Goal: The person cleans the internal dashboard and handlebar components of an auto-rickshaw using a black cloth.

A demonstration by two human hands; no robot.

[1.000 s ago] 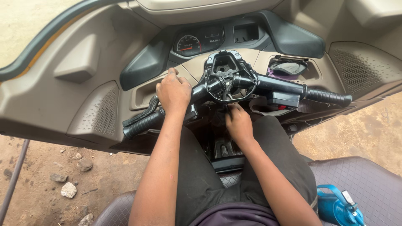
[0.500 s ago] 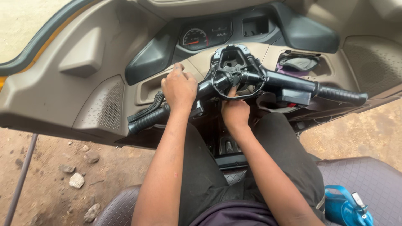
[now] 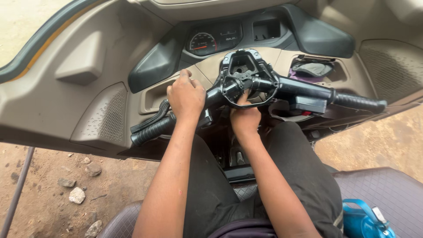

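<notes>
I sit in a three-wheeler's driver seat facing a black handlebar (image 3: pixel 304 90) with its centre cover off, showing an open black housing (image 3: pixel 244 75). My left hand (image 3: pixel 186 98) is closed over the bar just inboard of the left rubber grip (image 3: pixel 152 128). My right hand (image 3: pixel 245 117) reaches up under the open centre housing, fingers curled against its lower edge; what they pinch is hidden. The right grip (image 3: pixel 359 102) is free.
A beige dashboard (image 3: pixel 92 97) with a speedometer (image 3: pixel 203 43) lies behind the bar. A side pocket (image 3: pixel 310 69) holds cloth. A blue bottle (image 3: pixel 363 220) rests on the quilted seat (image 3: pixel 379 189) at my right. Dirt ground with stones (image 3: pixel 77 195) shows on the left.
My right hand has risen from below the bar up to the underside of the centre housing. The left hand stays on the bar. The view has shifted slightly.
</notes>
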